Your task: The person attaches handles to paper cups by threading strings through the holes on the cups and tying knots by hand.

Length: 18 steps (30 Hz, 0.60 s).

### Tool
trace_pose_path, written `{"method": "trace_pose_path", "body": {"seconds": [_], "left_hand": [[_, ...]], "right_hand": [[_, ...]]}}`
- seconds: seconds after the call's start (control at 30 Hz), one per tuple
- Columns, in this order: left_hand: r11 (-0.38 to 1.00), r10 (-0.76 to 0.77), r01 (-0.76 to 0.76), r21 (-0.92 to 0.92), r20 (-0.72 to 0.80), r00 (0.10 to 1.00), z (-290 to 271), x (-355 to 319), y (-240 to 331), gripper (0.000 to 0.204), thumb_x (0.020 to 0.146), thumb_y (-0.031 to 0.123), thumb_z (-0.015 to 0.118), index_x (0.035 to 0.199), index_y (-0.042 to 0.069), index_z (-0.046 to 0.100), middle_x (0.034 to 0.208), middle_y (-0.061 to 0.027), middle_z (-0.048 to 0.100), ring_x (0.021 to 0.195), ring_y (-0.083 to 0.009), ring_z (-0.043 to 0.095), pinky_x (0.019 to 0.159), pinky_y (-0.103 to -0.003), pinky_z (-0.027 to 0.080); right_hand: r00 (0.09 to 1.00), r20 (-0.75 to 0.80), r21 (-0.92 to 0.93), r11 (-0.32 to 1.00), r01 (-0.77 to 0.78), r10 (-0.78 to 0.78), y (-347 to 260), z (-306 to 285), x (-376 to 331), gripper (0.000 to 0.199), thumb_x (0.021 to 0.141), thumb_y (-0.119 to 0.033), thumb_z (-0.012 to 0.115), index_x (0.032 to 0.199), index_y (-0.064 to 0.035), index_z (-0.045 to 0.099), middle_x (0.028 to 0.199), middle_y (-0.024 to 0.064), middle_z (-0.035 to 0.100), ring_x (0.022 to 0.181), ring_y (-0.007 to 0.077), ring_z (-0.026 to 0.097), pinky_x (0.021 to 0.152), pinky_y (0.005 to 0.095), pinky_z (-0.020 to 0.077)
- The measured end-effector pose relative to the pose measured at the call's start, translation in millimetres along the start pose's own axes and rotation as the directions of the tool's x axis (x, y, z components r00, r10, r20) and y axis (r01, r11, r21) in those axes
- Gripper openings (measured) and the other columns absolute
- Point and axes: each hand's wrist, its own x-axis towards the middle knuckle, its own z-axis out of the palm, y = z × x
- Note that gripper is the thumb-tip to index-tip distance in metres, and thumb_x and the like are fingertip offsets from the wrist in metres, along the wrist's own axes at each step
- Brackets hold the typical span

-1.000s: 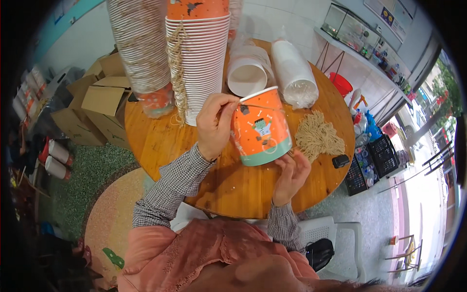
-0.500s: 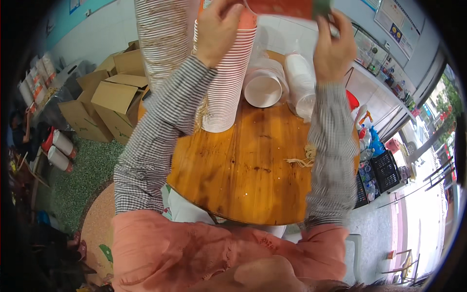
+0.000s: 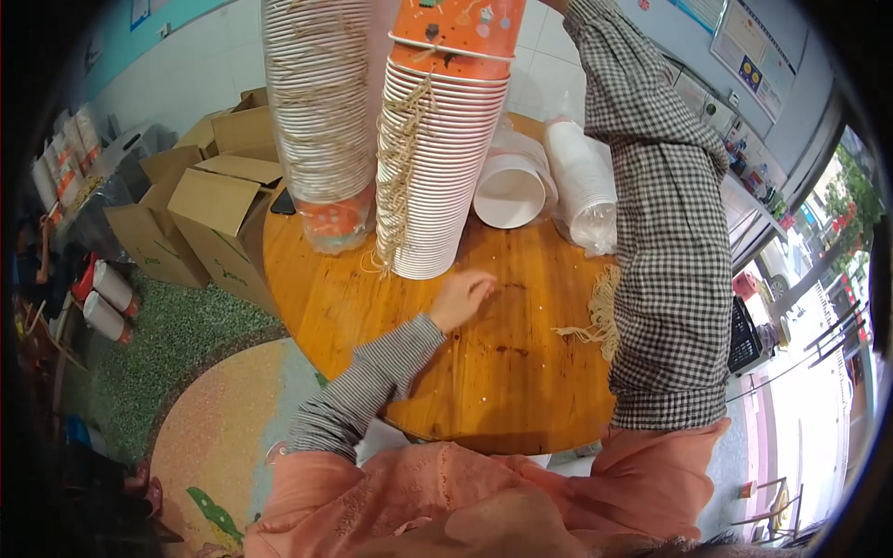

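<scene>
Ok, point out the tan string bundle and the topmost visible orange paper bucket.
Tan string bundle (image 3: 605, 312), head view: uncovered left part.
Topmost visible orange paper bucket (image 3: 458, 26), head view: printed side wall.

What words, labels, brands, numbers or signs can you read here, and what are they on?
Cardboard boxes: green markings, too small and blurred to read.
Wall poster: print too small to read.
Orange cup: drawings show, no readable words.
</scene>
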Motion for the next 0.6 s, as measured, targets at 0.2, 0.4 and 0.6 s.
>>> {"method": "trace_pose_path", "body": {"seconds": [0.2, 0.4, 0.6], "left_hand": [[0.989, 0.008, -0.032, 0.147, 0.162, 0.987, 10, -12, -22, 0.020, 0.091, 0.012, 0.057, 0.104, 0.001, 0.066, 0.090, -0.0135, 0.070, 0.079, -0.0230, 0.067, 0.071, -0.032, 0.053], [0.962, 0.004, -0.062, 0.265, 0.214, 0.977, 4, -16, -27, 0.020, 0.091, 0.017, 0.057, 0.101, 0.003, 0.067, 0.096, -0.0141, 0.069, 0.087, -0.0324, 0.066, 0.076, -0.038, 0.053], [0.963, 0.016, -0.074, 0.260, 0.218, 0.976, 8, -12, -26, 0.020, 0.092, 0.017, 0.056, 0.100, 0.003, 0.067, 0.097, -0.0140, 0.069, 0.088, -0.0322, 0.065, 0.077, -0.039, 0.053]], "right_hand": [[0.995, 0.085, 0.043, 0.998, 0.041, -0.044, 12, 7, -19, 0.020, 0.086, -0.007, 0.059, 0.102, 0.0042, 0.064, 0.093, 0.0186, 0.069, 0.083, 0.0287, 0.067, 0.078, 0.0358, 0.0533], [0.996, -0.048, 0.089, 0.993, 0.073, -0.069, 10, 29, -33, 0.024, 0.087, -0.008, 0.058, 0.108, 0.0029, 0.062, 0.102, 0.0195, 0.068, 0.093, 0.0296, 0.066, 0.083, 0.0361, 0.0524], [0.997, -0.045, 0.033, 0.997, 0.069, -0.068, 8, 26, -43, 0.031, 0.087, -0.012, 0.059, 0.115, 0.0016, 0.060, 0.105, 0.0192, 0.067, 0.097, 0.0313, 0.065, 0.087, 0.0375, 0.0517]]}}
